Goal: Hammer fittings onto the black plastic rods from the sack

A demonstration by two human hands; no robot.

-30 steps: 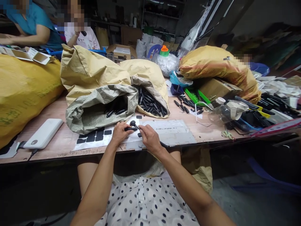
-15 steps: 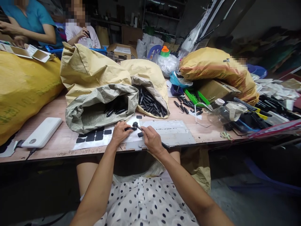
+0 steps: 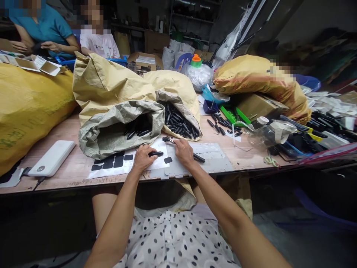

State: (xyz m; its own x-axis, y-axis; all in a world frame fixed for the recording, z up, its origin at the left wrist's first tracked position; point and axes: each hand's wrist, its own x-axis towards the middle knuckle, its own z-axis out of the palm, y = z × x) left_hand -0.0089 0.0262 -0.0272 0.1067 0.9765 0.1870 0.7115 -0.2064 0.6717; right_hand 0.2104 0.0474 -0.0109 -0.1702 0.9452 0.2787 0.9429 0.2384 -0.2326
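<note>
My left hand (image 3: 142, 158) rests on a white backing sheet (image 3: 125, 163) of black square stickers and grips a small black handle piece (image 3: 156, 153) that points right. My right hand (image 3: 182, 150) lies on the grey sheet (image 3: 208, 159) just right of it, fingers curled round a thin tool whose dark head (image 3: 166, 139) sticks out toward the sack and whose black shaft (image 3: 199, 158) runs back under the palm. One loose black sticker (image 3: 167, 160) lies between the hands. Right behind them an open sack (image 3: 178, 121) shows several black handle pieces.
A second grey-lined sack (image 3: 117, 126) lies open at the left, a yellow sack (image 3: 28, 104) further left, a white power bank (image 3: 51, 158) near the table edge. At the right are green trays (image 3: 232, 115), black parts, a plastic bottle (image 3: 267, 132). Two people sit at the far left.
My right hand has moved away from the left hand, up and to the right toward the sack, taking the tool with it. The left hand has stayed with the black piece.
</note>
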